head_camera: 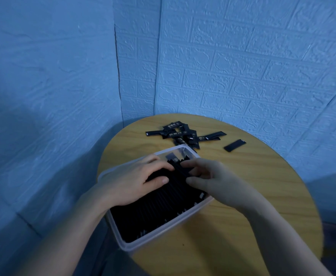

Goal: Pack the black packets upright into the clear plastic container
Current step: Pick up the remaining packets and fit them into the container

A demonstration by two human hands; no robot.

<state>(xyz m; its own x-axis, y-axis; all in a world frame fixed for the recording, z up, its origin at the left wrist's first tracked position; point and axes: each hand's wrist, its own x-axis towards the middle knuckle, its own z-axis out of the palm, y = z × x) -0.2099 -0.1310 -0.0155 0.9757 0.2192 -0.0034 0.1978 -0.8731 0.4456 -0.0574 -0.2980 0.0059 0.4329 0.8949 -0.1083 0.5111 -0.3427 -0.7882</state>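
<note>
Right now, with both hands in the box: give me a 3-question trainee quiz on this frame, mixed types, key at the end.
1. True or false: the clear container is already nearly full of upright packets.
2. Multiple choice: the loose pile of packets on the round table lies A) beyond the container, B) nearer than it, C) on the floor.
3. Short answer: where are the left hand and right hand?

Key:
1. True.
2. A.
3. Both on the packet tops at the container's far end. A single packet lies apart, right of the pile.
</note>
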